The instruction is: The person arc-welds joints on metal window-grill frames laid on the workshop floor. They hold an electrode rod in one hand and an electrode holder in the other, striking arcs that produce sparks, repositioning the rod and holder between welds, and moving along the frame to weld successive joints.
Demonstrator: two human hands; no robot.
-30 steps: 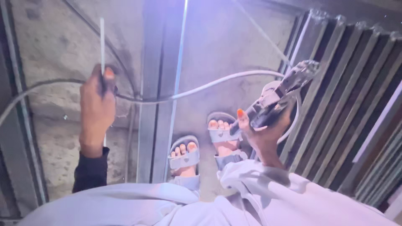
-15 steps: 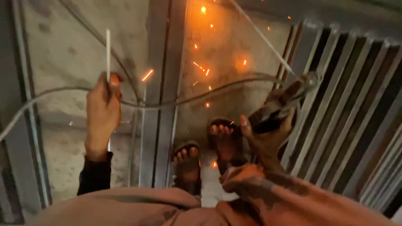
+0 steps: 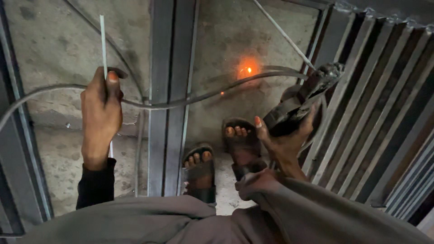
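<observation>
Reference landmark: the grey steel beam [image 3: 169, 97], which runs up and down the middle of the head view over the concrete floor [image 3: 54, 149].

Containers: the view shows none, so no contents are reported.

Left of the beam, the left hand [image 3: 101, 115] is raised with its back toward the camera. Its fingers [image 3: 113, 81] are folded together and clamped on a thin white welding rod [image 3: 103, 43]. The rod stands nearly upright; its long upper part rises above the knuckles, and a short lower end shows beside the wrist. A dark sleeve [image 3: 95, 187] covers the forearm.

Right of the beam, the right hand [image 3: 282, 138] is wrapped around the handle of a dark electrode holder [image 3: 300, 101]. The thumb lies along the near side of the handle and the other fingers curl behind it, so the grip is closed on the tool. The head of the holder points up and away from the beam, toward a metal grille [image 3: 384, 113] of parallel slats at the far right.

A grey cable [image 3: 199, 95] crosses in front of the beam, running from the left edge past the left hand to the holder.

Just right of the beam, two feet in sandals [image 3: 199, 174] stand on the floor. Above them, a small orange glowing spot [image 3: 247, 70] lies on the floor.
</observation>
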